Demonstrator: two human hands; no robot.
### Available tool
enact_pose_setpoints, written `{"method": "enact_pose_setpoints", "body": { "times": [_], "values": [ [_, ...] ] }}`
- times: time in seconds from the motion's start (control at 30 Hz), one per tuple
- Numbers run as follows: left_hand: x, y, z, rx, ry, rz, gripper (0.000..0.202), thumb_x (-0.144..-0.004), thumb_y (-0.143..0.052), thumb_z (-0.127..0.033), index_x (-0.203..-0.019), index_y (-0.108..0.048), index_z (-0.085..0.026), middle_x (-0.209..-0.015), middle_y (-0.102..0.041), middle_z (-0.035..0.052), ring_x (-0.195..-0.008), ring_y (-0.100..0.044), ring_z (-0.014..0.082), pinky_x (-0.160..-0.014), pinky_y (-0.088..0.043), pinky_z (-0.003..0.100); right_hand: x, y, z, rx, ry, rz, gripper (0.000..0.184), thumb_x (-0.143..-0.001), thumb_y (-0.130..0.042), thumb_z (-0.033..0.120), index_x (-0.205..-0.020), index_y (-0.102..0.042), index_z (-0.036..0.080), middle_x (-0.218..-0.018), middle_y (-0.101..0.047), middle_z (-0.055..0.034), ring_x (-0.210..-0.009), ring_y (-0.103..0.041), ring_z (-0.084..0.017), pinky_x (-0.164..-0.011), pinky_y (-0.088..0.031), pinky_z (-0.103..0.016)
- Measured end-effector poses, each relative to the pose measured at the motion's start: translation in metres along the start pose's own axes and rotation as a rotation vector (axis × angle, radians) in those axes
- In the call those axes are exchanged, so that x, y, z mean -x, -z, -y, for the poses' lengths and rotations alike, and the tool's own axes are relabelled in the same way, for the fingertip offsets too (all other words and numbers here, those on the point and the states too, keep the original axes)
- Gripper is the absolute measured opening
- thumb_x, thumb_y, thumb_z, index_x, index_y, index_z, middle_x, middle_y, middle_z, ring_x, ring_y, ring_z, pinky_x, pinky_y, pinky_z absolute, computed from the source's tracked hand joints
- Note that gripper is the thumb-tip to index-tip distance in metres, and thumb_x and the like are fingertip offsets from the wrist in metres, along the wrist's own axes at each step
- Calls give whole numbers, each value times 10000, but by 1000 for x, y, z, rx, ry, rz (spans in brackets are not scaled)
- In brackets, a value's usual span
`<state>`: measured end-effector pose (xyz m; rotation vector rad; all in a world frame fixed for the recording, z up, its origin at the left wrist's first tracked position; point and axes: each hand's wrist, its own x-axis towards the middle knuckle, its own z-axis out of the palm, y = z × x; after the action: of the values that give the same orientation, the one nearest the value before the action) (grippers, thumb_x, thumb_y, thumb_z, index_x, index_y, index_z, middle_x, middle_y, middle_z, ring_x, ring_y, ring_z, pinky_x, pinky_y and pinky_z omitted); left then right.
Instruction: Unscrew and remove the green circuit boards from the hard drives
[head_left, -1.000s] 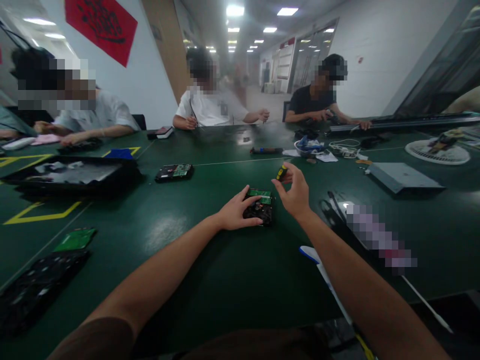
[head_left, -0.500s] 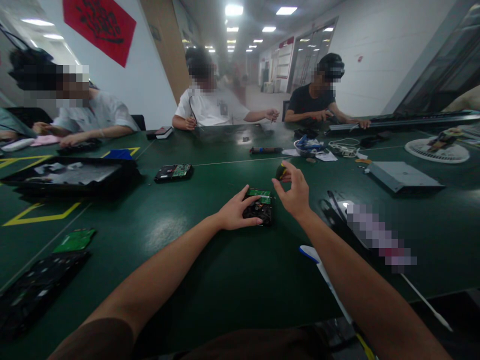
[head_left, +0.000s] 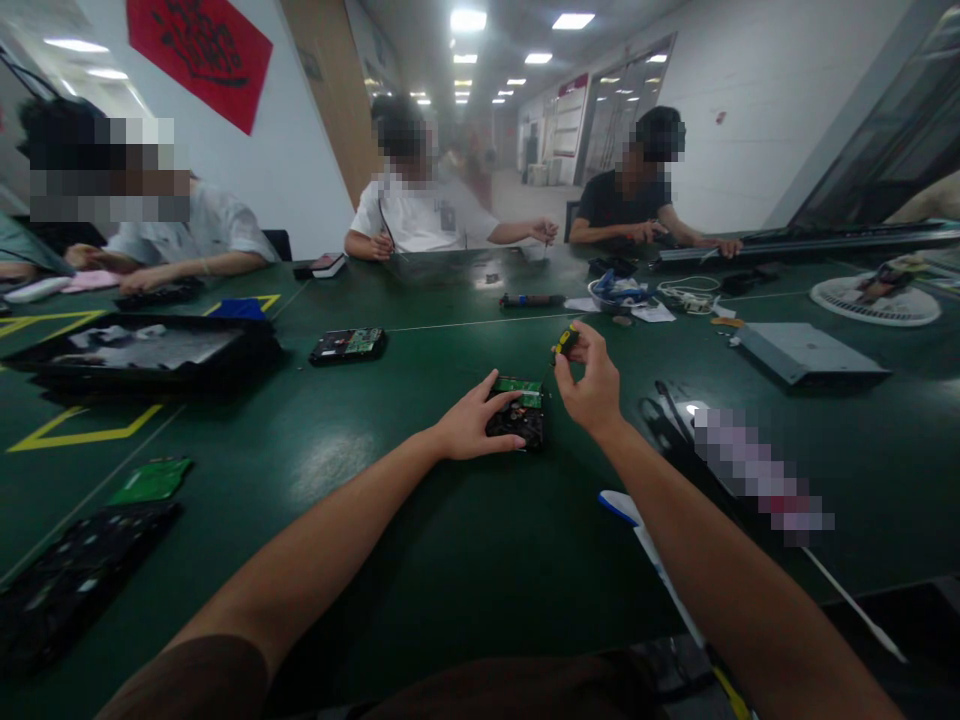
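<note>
On the green table in front of me lies a small black device with a green circuit board (head_left: 531,425). My left hand (head_left: 474,420) spans it from the left, fingers spread across the board and thumb along its near edge, gripping it against the table. Just above the device's right side, my right hand (head_left: 592,385) pinches a screwdriver (head_left: 565,341) by its short black-and-yellow handle. The handle is tilted; its thin shaft is too faint to make out, so I cannot tell whether the tip touches the device.
Left stand a black tray (head_left: 255,345) and a similar board unit (head_left: 349,345). Nearer left are a green board (head_left: 154,480) and a black part (head_left: 82,570). Right are a grey metal box (head_left: 810,355), a white fan grille (head_left: 874,305) and a blue-and-white tool (head_left: 619,505). Several people sit opposite.
The screwdriver handle has tilted and turned in my right hand, showing more of its yellow, and those fingers have closed in on it. My left hand and the device have stayed put.
</note>
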<state>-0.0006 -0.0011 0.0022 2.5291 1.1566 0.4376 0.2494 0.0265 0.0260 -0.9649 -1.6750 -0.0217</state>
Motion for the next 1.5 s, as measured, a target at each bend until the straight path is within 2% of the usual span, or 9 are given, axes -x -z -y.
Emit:
{"method": "enact_pose_setpoints", "body": {
  "times": [0.2,0.4,0.57,0.73,1.0,1.13,1.33,1.5],
  "values": [
    [0,2,-1,-1,6,5,979,-795,-611,-812,-1585,-363,-289,-1727,-4,136,-1555,-159,451,-1229,-271,580,0,0,1,4,16,-13,534,-933,-653,319,-1429,-461,273,-1269,-624,-112,-945,-690,-238,-861,-635,-458],
    [0,3,-1,9,12,14,982,-790,-615,-814,-1586,-361,-298,-1726,14,136,-1553,-159,459,-1227,-273,583,1,-1,2,-19,-29,-4,543,-955,-588,289,-1464,-402,270,-1256,-654,-120,-953,-701,-242,-871,-633,-471],
    [1,3,-1,9,14,10,986,-789,-619,-813,-1588,-359,-296,-1727,15,134,-1550,-167,461,-1226,-274,584,1,0,3,12,-3,0,551,-935,-630,310,-1449,-435,272,-1298,-615,-125,-1010,-683,-264,-867,-636,-488],
    [0,2,-2,11,11,6,984,-790,-620,-810,-1583,-372,-283,-1728,12,134,-1555,-161,448,-1235,-267,563,1,0,0,18,-19,-11,565,-944,-591,264,-1475,-400,256,-1294,-631,-132,-983,-699,-252,-890,-628,-474],
    [1,1,-1,9,18,12,984,-794,-614,-810,-1591,-350,-298,-1727,24,135,-1557,-153,447,-1235,-257,576,1,0,1,9,-2,-7,563,-935,-636,304,-1456,-424,267,-1278,-628,-128,-1011,-688,-260,-842,-644,-469],
    [1,1,0,10,15,12,986,-789,-615,-815,-1586,-362,-291,-1725,18,145,-1557,-147,451,-1232,-257,582,1,-1,2,-16,-12,-5,575,-937,-612,257,-1470,-397,267,-1284,-641,-126,-984,-702,-247,-860,-641,-466],
    [0,2,-1,14,18,12,988,-788,-620,-812,-1587,-360,-294,-1726,18,142,-1556,-152,452,-1228,-266,584,1,0,3,2,-4,3,543,-940,-630,316,-1446,-437,283,-1294,-624,-122,-951,-697,-260,-843,-648,-499],
    [0,2,-1,10,7,6,983,-792,-619,-809,-1585,-365,-287,-1725,15,144,-1555,-159,450,-1231,-266,573,1,0,3,-3,-8,-9,548,-946,-601,288,-1459,-412,270,-1280,-637,-124,-939,-708,-253,-855,-644,-485]
  ]
}}
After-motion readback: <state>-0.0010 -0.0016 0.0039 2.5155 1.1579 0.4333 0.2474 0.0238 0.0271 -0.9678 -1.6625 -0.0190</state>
